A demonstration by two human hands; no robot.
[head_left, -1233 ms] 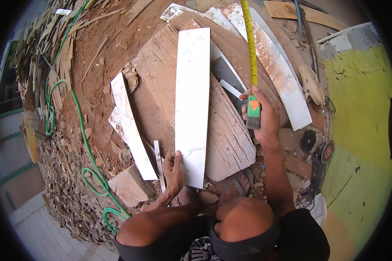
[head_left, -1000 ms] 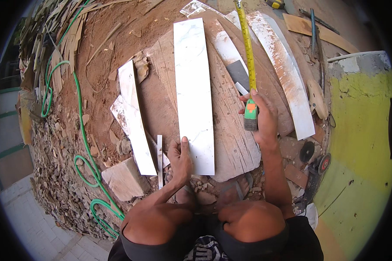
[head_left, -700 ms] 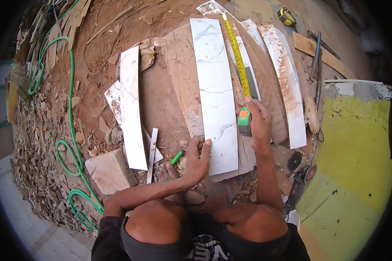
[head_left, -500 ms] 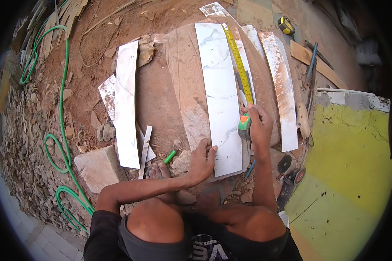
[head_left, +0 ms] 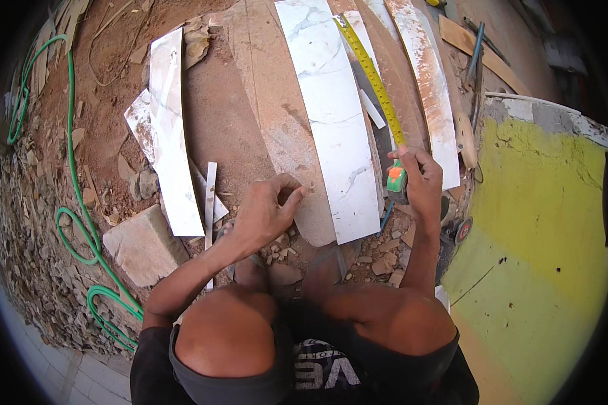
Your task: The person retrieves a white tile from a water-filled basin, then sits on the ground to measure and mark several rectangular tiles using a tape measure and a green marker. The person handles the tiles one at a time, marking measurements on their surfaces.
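Having left the white tile strip (head_left: 344,155), the left hand (head_left: 260,212) is now farther left, its fingertips over the near part of the brown stone slab (head_left: 277,128). Its thumb and forefinger curl toward each other across a narrow gap, holding nothing. The right hand (head_left: 422,179) grips the green tape measure (head_left: 397,185), whose case has shifted right, away from the strip. Its yellow blade (head_left: 378,88) runs to the far side, ending close to the strip's right edge; I cannot tell if the 2 touch. The strip lies lengthwise on the slab, between both hands. Left are another white strip (head_left: 167,135) and a stone block (head_left: 145,246); right, 1 rust-stained strip (head_left: 425,88).
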